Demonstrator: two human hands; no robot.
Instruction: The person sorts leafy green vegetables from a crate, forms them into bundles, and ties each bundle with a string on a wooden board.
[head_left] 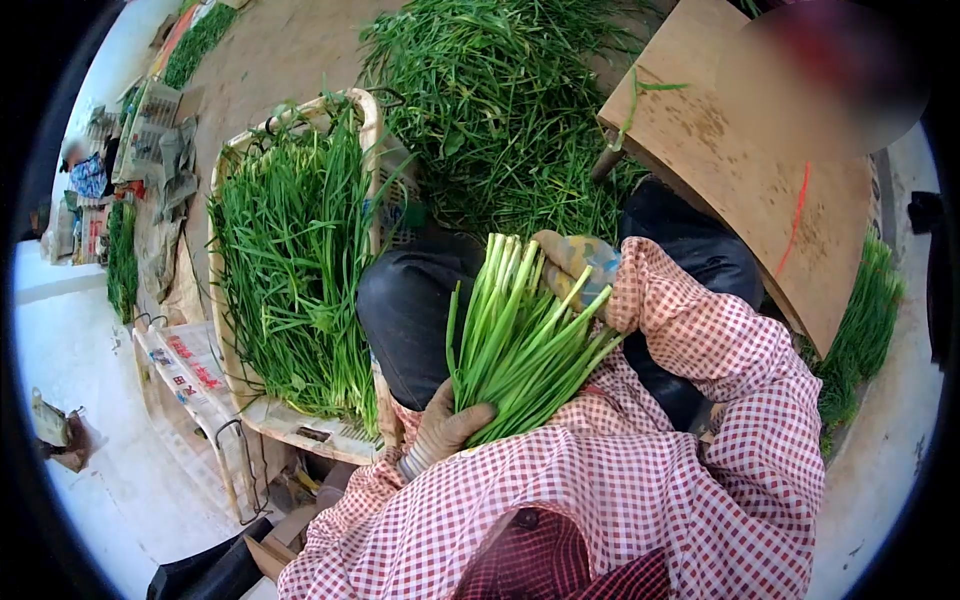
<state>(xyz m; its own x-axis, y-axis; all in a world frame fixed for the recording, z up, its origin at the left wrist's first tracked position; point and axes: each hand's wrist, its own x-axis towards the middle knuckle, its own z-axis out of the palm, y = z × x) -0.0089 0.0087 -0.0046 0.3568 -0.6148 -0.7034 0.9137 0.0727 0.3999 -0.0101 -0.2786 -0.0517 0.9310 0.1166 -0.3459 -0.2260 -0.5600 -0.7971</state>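
A bundle of long green stalks point(520, 350) with pale cut ends lies across my lap, the pale ends pointing away from me. My left hand point(447, 428), in a light glove, is wrapped round the lower, leafy part of the bundle. Near the pale ends, my right hand point(575, 262), in a patterned glove, is closed against the bundle's right side; its fingertips are partly hidden behind the stalks. Left of my knee stands a cream plastic basket point(375, 120) filled with the same kind of greens point(295, 270).
A large heap of loose greens point(500, 110) covers the floor ahead. At right is a brown board point(740, 170) with a red string; more greens point(865, 330) lie beyond it. A blurred person is at upper right, another person point(88, 175) at far left. A white crate point(190, 365) stands beside the basket.
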